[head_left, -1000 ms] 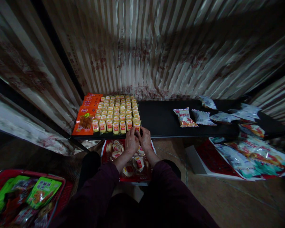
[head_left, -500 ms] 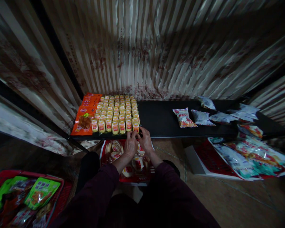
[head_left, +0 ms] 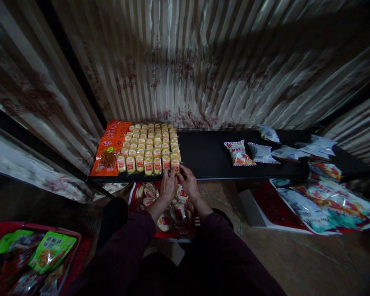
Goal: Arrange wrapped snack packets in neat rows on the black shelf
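Observation:
Rows of small yellow snack packs (head_left: 151,146) fill the left part of a low black shelf (head_left: 209,158). My left hand (head_left: 168,185) and my right hand (head_left: 188,183) meet at the shelf's front edge, fingers curled round the front right pack (head_left: 175,165) of the rows. Below my hands lies a red box (head_left: 195,232) with several round wrapped cakes (head_left: 165,222). Dark sleeves cover both forearms.
Orange packets (head_left: 111,150) lie left of the yellow rows. Loose snack bags (head_left: 240,153) are scattered along the shelf's right half. A red basket (head_left: 80,246) of green packets stands at the lower left. More bags on a red carton (head_left: 320,201) sit on the floor, right.
Both hands have stayed together at the front right corner of the yellow rows, shifting slightly up and left. The view has drifted a little.

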A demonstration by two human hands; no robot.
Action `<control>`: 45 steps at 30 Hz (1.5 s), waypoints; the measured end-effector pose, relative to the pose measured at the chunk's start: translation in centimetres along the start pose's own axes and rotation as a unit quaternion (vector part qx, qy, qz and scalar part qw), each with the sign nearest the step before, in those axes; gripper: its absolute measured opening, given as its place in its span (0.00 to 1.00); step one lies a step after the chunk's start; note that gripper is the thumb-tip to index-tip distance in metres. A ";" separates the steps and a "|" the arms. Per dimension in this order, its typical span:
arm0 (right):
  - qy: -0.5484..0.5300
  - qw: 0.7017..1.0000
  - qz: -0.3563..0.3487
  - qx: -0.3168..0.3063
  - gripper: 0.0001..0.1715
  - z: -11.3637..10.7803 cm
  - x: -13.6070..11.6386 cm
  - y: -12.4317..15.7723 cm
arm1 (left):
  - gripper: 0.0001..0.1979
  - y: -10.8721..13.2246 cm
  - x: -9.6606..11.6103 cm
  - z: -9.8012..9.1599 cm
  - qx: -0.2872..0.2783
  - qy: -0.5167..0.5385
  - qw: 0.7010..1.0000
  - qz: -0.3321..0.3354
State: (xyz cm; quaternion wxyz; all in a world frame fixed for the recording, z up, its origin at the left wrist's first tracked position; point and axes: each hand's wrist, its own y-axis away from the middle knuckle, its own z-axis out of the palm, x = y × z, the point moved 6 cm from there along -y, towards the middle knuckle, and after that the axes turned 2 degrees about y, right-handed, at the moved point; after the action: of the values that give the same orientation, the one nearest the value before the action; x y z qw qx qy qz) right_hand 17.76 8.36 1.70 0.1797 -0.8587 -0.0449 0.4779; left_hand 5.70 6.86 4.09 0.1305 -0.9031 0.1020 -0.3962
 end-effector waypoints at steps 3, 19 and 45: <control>0.007 1.000 -0.017 0.007 0.22 -0.5 -0.5 -0.2 | 0.23 -0.1 0.1 0.0 0.006 0.004 1.000 -0.003; -0.061 0.992 0.107 -0.007 0.43 0.6 0.4 -4.9 | 0.23 -0.3 0.3 0.1 0.008 -0.019 1.000 -0.008; 0.005 0.994 0.091 0.054 0.41 1.1 0.8 -5.6 | 0.20 -1.2 0.5 -0.8 0.092 -0.164 0.979 0.077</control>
State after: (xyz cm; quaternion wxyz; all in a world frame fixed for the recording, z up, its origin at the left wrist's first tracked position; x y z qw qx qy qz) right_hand 17.76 14.08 2.51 0.1821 -0.8506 0.0607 0.4896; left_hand 5.51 7.69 5.33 0.2581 -0.9293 0.1113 -0.2395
